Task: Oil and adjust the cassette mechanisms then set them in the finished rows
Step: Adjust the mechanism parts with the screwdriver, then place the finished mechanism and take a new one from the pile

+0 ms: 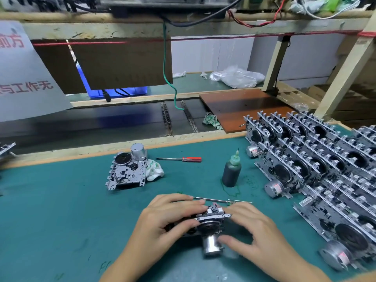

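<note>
My left hand (171, 218) and right hand (250, 226) curl around one cassette mechanism (209, 224) on the desk (61, 210): rigid stamped metal, likely heavy at its smooth motor can, best gripped by frame edges. Beyond: oil bottle (231, 171), finished rows (317, 159).

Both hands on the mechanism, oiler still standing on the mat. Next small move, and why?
Probably free the right hand and reach for the oil bottle: both hands grip the mechanism, left hand can steady it, and the bottle stands untouched just beyond.
</note>
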`<state>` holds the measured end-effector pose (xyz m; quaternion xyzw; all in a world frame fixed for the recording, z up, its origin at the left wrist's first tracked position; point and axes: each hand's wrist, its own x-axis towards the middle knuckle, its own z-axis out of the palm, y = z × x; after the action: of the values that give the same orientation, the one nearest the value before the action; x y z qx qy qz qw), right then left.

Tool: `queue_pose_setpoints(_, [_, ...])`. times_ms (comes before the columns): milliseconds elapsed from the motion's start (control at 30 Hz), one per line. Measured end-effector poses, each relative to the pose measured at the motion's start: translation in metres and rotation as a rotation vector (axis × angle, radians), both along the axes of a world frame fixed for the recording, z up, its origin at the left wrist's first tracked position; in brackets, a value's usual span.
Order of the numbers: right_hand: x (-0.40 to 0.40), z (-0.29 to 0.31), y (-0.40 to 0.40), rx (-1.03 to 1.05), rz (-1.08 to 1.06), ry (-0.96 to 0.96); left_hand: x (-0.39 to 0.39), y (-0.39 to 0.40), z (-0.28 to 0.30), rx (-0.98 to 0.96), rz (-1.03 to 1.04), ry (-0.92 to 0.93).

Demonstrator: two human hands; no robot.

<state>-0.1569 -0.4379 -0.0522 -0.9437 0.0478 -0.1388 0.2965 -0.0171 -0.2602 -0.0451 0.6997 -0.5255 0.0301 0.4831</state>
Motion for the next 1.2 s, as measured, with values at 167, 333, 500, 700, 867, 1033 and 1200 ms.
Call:
queue_pose_setpoints(167, [0.005, 0.023, -0.004, -0.146, 0.023, 0.078, 0.000, -0.001, 0.005, 0.021, -0.007, 0.011])
queue_pose_setpoints(333, [0.025, 0.065, 0.005, -0.587, 0.149, -0.066, 0.005, 0.005, 0.019, 0.055, 0.143, -0.193])
queue_pose_setpoints(500, [0.035, 0.083, 0.004, -0.734, 0.346, 0.115, 0.000, 0.004, 0.034, 0.160, 0.189, -0.529])
queue_pose_setpoints(700, [0.013, 0.113, -0.027, -0.488, 0.308, 0.022, -0.003, -0.034, 0.086, 0.160, 0.044, -0.745])
queue_pose_setpoints(867, [-0.024, 0.155, -0.090, -0.295, 0.066, -0.093, -0.011, -0.118, 0.148, 0.121, -0.117, -0.814])
queue_pose_setpoints(1033, [-0.047, 0.181, -0.160, -0.277, -0.148, -0.151, -0.019, -0.219, 0.184, 0.060, -0.168, -0.901])
queue_pose_setpoints(1200, [-0.045, 0.188, -0.240, -0.408, -0.387, -0.167, -0.018, -0.327, 0.193, 0.087, -0.052, -1.166])
